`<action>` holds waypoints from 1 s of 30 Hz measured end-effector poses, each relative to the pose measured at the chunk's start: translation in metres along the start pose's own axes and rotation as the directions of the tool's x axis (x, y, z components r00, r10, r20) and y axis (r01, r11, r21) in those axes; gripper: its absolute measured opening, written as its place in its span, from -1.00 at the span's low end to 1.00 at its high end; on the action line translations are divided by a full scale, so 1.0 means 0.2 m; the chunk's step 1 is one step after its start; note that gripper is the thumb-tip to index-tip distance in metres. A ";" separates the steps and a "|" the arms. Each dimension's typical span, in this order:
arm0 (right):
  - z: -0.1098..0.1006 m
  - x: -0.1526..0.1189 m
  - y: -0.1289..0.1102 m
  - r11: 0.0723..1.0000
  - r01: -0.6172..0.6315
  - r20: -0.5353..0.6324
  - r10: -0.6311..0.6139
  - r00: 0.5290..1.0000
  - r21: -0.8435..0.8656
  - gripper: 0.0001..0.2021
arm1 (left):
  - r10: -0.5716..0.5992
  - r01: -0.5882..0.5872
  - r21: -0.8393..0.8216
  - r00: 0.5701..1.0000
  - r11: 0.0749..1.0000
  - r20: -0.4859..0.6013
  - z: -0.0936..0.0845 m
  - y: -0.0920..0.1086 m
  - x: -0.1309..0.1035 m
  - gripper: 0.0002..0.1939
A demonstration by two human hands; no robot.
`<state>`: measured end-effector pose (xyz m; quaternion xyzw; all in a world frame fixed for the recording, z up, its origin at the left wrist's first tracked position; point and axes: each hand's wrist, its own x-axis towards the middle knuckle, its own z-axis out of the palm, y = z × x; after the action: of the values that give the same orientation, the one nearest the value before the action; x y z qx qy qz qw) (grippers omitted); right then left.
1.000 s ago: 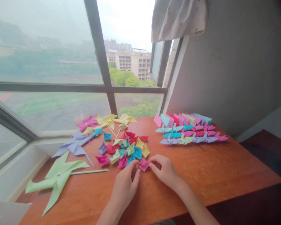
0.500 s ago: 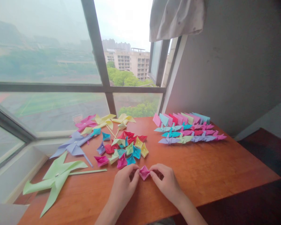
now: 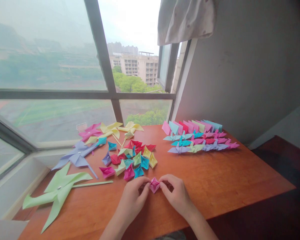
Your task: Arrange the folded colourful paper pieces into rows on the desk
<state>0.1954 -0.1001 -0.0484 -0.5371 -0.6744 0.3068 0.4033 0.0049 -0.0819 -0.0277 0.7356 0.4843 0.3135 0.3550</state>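
Note:
Between my two hands is a small pink folded paper boat (image 3: pixel 154 185), low over the near part of the wooden table (image 3: pixel 230 186). My left hand (image 3: pixel 135 195) pinches its left tip between thumb and fingers. The right tip is pinched the same way by my right hand (image 3: pixel 176 193). The boat's middle shows an opened fold facing me. Just beyond my left hand lies a cluster of folded paper boats in red, yellow, blue, green and pink, among them a magenta boat (image 3: pixel 129 172) and a blue boat (image 3: pixel 139 171).
Paper pinwheels lie along the left side, including a green pinwheel (image 3: pixel 59 188) and a lavender pinwheel (image 3: pixel 78 154). At the back right stand rows of paper cranes (image 3: pixel 181 149) and upright folded papers (image 3: pixel 183 126). Behind the table is a window (image 3: pixel 142 110).
The pink boat's middle has opened a little wider between my fingers. My hands have hardly moved, and the whole view has shifted slightly.

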 end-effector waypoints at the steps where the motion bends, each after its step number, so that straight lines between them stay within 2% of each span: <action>1: 0.00 0.00 0.00 1.000 0.002 0.001 -0.002 1.000 0.002 -0.83 | 0.006 -0.006 0.002 1.000 1.000 0.002 0.00 0.00 0.00 -0.77; 18: 0.02 0.00 0.02 0.991 0.121 -0.033 -0.123 0.992 -0.058 -0.88 | 0.145 -0.141 0.201 0.989 0.969 -0.005 0.02 -0.04 0.00 -0.79; 25: 0.02 0.00 0.03 0.988 0.146 0.011 -0.146 0.989 -0.059 -0.84 | 0.159 -0.169 0.260 0.986 0.951 0.058 0.03 -0.04 0.00 -0.76; 30: 0.03 0.00 0.02 0.981 0.143 0.040 -0.139 0.989 -0.130 -0.81 | 0.162 -0.182 0.279 0.982 0.943 0.093 0.03 -0.03 0.00 -0.76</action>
<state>0.1927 -0.0988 -0.0546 -0.5088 -0.7358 0.2401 0.3770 0.0071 -0.0810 -0.0369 0.8289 0.4461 0.2446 0.2328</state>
